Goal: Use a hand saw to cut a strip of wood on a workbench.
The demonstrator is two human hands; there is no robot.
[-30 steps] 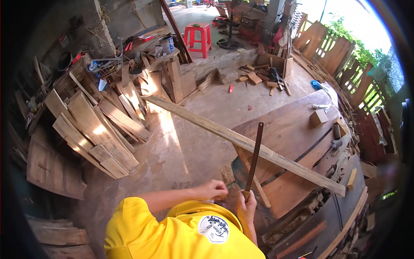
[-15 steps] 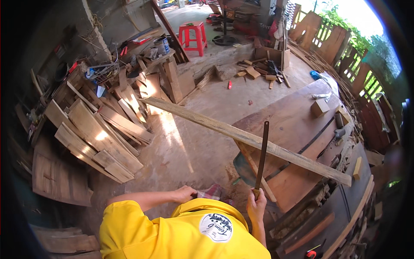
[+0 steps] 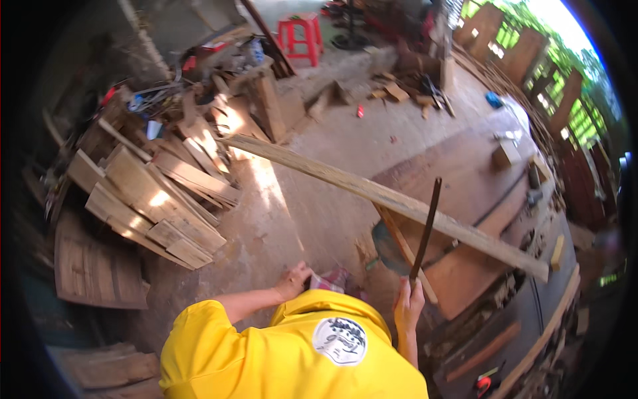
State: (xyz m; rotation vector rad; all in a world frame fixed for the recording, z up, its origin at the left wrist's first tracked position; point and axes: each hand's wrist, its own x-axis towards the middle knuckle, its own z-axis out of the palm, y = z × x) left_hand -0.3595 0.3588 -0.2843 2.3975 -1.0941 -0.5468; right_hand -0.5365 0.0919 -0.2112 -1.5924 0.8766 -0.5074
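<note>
Dark rod (image 3: 425, 229), one only, gripped at its lower end by the right hand (image 3: 408, 307), fingers wrapped round it. Stands nearly upright, long axis running from the fist up and slightly rightward, top end rising past the long plank (image 3: 372, 193) and crossing in front of it. One such plank, pale, lying aslant from upper left down to lower right, far end reaching over the dark wooden slab (image 3: 478, 179) on the right. Beneath it one thinner slat (image 3: 405, 249) angled the other way, just beside the rod's lower part.

Left hand (image 3: 294, 280) low near the concrete floor (image 3: 299, 199), against a reddish checked cloth (image 3: 332, 279); cannot tell whether its fingers are closed or spread. Yellow shirt (image 3: 266, 352) filling the lower middle, hiding whatever lies below the hands.

One red stool (image 3: 302, 33) far off at the top. One small wooden block (image 3: 506, 154) on the slab, one blue object (image 3: 493, 100) beyond it. Heap of boards (image 3: 153, 193) at left, too many and too overlapped to count surely.

Bare concrete between the heap and the plank, sunlit in a strip. Right of the rod, crowded: slab edge, scraps, a dark bench rim (image 3: 531, 319) close by.
</note>
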